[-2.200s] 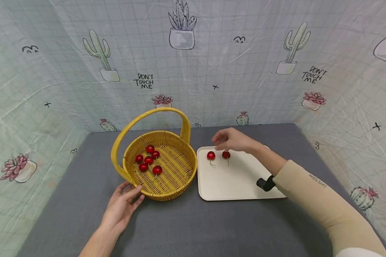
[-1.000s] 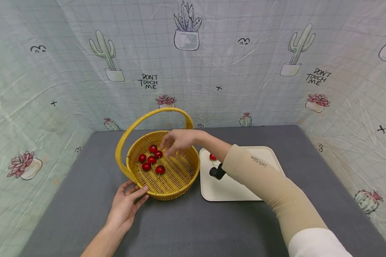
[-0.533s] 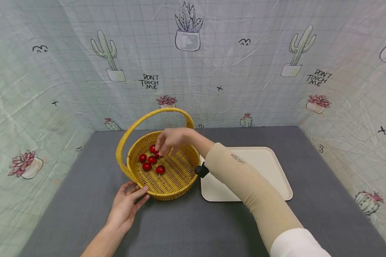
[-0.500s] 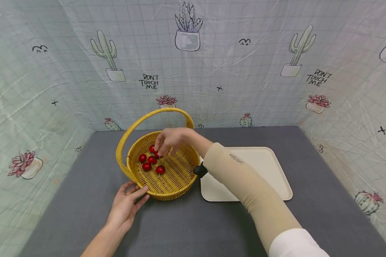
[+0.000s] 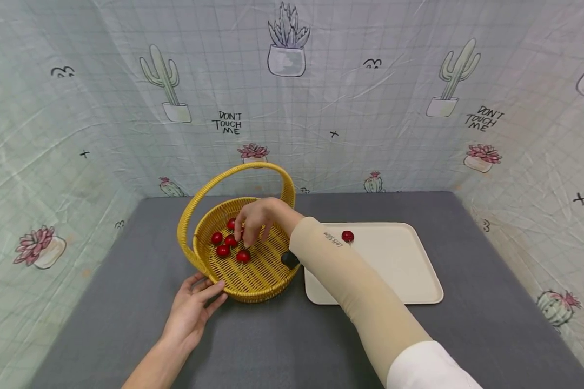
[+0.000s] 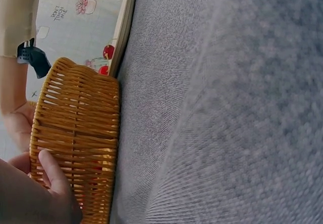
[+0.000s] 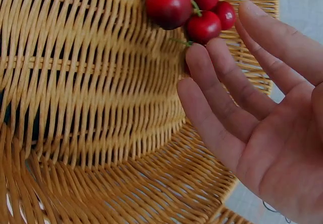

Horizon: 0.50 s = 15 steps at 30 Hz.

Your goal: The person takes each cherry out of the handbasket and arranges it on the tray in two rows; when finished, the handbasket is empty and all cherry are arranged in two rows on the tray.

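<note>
In the head view my left hand (image 5: 190,310) holds the near left rim of a yellow wicker basket (image 5: 258,296). The left wrist view shows one finger (image 6: 54,171) along the basket's outer wall. Inside the basket lie several red cherries (image 5: 223,250), grouped to the left. Over them is my right hand (image 5: 257,217), fingers pointing down with nothing visible between them. From the right wrist view its fingers are apart and loosely bent, fingertips (image 7: 199,57) close beside the cherries (image 7: 169,7). Part of the cherry group is hidden behind those fingers.
A cream tray (image 5: 394,270) stands right of the basket, partly covered by the right sleeve (image 5: 355,286). One cherry (image 5: 347,236) shows on it; the left wrist view shows two cherries (image 6: 108,51) by the tray. The basket's tall handle (image 5: 214,183) arches over its left and back.
My right hand has moved left from above the tray to above the basket, then slightly towards me over the cherries. The left hand keeps its hold on the rim.
</note>
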Available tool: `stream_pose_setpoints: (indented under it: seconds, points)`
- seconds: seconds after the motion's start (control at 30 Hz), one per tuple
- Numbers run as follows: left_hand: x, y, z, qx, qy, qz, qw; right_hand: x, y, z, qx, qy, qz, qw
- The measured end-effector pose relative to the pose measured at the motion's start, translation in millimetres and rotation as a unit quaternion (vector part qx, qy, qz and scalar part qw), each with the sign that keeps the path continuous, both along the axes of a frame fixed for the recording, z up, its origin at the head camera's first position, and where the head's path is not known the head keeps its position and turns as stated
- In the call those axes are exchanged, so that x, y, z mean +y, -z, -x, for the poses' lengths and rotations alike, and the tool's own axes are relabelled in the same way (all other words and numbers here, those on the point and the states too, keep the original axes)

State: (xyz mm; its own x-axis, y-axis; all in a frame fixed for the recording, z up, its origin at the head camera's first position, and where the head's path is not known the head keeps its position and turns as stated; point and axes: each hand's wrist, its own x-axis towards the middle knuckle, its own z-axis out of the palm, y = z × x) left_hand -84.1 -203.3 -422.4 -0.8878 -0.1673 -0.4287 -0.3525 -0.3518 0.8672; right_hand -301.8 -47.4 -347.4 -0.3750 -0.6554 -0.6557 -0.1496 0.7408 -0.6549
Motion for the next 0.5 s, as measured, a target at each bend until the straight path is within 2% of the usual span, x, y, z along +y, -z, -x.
stream_pose_setpoints:
  seconds: [0.2,0.5]
  points:
    - [1,-0.5,0.7,0.003,0.001,0.000,1.0000,-6,9.6,-1.4,0.008,-0.013,-0.027,1.000]
    - [0,-0.8,0.2,0.001,0.006,-0.001,1.0000,-9,23.0,-5.4,0.003,-0.021,-0.016,1.000]
